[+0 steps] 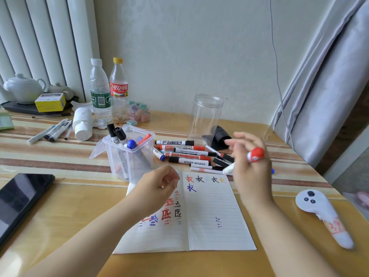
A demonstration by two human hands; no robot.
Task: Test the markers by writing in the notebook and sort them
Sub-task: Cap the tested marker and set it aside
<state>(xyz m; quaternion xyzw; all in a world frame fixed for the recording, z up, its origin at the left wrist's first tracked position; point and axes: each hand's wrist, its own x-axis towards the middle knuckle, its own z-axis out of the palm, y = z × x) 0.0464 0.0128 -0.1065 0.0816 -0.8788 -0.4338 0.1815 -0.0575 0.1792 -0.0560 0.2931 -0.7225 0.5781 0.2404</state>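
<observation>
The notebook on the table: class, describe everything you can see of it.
The notebook lies open and flat on the yellowish table, near the front edge. Its white pages look like ruled paper. The right page bears test characters in red, black, pale blue, yellow and blue along the top, plus small blue marks lower down. The left page carries larger red, blue and black characters, partly hidden by the left hand hovering over it. Whether that hand touches the paper is unclear.

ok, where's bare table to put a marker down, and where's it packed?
Free: the patch between the phone and the notebook, in front of the plastic box; also the near edge below the notebook. Smaller gap between the notebook and the white controller. Crowded: the marker pile behind the notebook, and the bottles at the back left.
</observation>
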